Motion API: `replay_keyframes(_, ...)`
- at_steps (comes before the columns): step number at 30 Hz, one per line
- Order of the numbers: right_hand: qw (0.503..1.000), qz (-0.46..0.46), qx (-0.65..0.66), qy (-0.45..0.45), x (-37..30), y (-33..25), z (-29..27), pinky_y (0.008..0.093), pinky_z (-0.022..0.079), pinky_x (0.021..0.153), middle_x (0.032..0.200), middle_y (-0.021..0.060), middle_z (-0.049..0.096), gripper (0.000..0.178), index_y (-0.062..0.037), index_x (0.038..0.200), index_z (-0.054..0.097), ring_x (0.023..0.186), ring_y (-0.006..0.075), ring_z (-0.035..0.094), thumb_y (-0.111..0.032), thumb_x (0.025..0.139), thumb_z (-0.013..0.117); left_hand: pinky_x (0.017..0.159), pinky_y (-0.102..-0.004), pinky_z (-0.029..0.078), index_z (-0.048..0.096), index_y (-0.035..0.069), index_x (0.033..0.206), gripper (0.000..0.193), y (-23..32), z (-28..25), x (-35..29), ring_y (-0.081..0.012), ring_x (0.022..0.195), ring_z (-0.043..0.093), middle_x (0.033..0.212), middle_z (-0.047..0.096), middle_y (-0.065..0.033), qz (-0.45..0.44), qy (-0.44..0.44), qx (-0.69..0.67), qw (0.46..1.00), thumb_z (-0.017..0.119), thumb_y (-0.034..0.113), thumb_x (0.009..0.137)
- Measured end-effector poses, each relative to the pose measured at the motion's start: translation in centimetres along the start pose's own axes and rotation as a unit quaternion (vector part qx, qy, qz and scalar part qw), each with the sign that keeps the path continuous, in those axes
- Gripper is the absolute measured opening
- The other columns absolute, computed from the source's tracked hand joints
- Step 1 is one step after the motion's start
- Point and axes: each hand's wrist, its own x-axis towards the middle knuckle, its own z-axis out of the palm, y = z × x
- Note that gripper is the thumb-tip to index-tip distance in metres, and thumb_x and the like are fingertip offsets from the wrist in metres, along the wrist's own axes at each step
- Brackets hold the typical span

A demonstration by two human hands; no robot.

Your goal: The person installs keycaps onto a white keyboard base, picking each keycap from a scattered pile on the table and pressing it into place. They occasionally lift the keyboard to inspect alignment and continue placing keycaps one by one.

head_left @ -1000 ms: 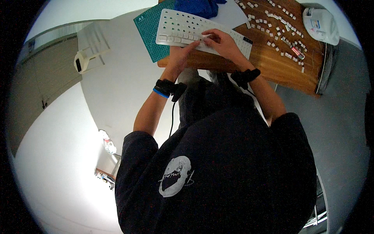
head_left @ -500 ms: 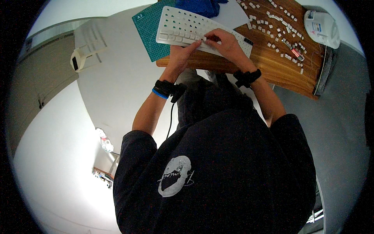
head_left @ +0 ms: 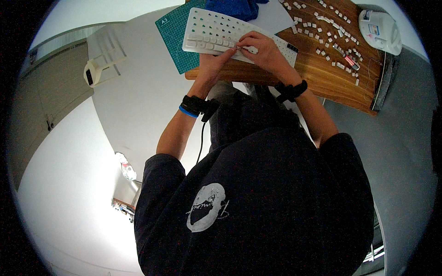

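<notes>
A white keyboard (head_left: 207,28) lies tilted over the table's near edge. White keycaps sit on its lower left rows; the rows above show bare key sockets. My left hand (head_left: 213,66) grips the keyboard's near edge, thumb on top and fingers hidden beneath. Over the keyboard's near rows, my right hand (head_left: 263,51) is closed in a pinch beside the left thumb. What lies between its fingertips is too small to make out. Many loose white keycaps (head_left: 324,42) are spread over the right side of the wooden table (head_left: 317,76).
Under the keyboard's left end lies a green cutting mat (head_left: 172,39). A blue cloth (head_left: 235,8) is behind it, beside a white sheet (head_left: 274,18). At the right stand a white plastic jug (head_left: 381,32) and a red-and-silver tool (head_left: 350,60). A pale chair (head_left: 94,71) is far left.
My right fingers have drawn slightly left and closer together, against the left thumb. The keyboard has shifted a touch leftward in view; the left hand keeps its hold.
</notes>
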Motion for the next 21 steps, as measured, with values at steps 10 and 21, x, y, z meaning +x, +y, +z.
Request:
replay_keyframes(10,0.998,0.058,0.037,-0.005,-0.15,-0.55,-0.31,0.0317,0.058,0.085,0.107,0.008,0.068,0.023,-0.0049,0.111,0.068,0.096,0.0194,0.069,-0.012,0.09,0.072,0.089,-0.0334,0.058,0.057,-0.001,0.123,0.044,-0.52,0.26,-0.01,-0.0233,0.105,0.066,0.119,0.066,-0.0145,-0.006,-0.006,-0.001,1.0,0.077,0.003,0.084)
replay_keyframes(21,0.992,0.111,0.055,-0.024,-0.1,-0.4,-0.42,0.0323,0.058,0.092,0.11,0.0093,0.067,0.02,-0.0046,0.11,0.07,0.1,0.0202,0.069,-0.012,0.091,0.07,0.09,-0.0332,0.056,0.06,-0.001,0.12,0.042,-0.41,0.22,-0.17,-0.0224,0.106,0.066,0.118,0.066,-0.0135,-0.011,0.008,0.006,1.0,0.078,0.001,0.083)
